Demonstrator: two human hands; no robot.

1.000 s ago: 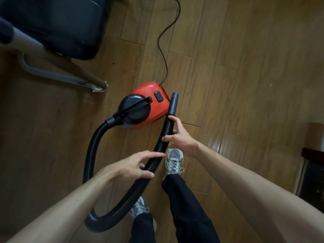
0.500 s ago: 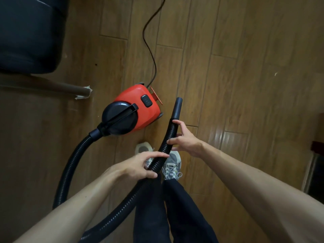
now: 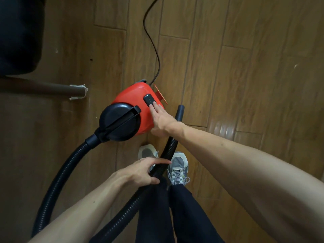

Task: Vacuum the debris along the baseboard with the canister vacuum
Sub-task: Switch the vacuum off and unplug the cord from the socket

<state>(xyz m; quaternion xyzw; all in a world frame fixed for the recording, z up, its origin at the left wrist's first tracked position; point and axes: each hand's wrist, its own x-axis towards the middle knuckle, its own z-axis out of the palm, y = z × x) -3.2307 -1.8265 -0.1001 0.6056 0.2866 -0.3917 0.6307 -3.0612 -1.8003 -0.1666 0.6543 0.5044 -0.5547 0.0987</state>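
A red canister vacuum (image 3: 130,100) with a black round front and handle sits on the wood floor just ahead of my feet. Its black ribbed hose (image 3: 57,174) loops left and back toward me, ending in an open nozzle tip (image 3: 180,112) to the right of the canister. My left hand (image 3: 140,172) grips the hose near my shoes. My right hand (image 3: 162,118) lies flat on the canister, straight fingers touching the black switch (image 3: 149,99) on top.
A black power cord (image 3: 152,42) runs from the vacuum's back to the top of the view. A dark chair or bin (image 3: 19,35) and a brown leg with a taped end (image 3: 77,92) stand at the left. Small specks (image 3: 296,66) lie on the floor.
My right hand let go of the hose near the nozzle and moved left onto the canister's switch. The left hand kept its hold on the hose. The view moved closer to the vacuum.
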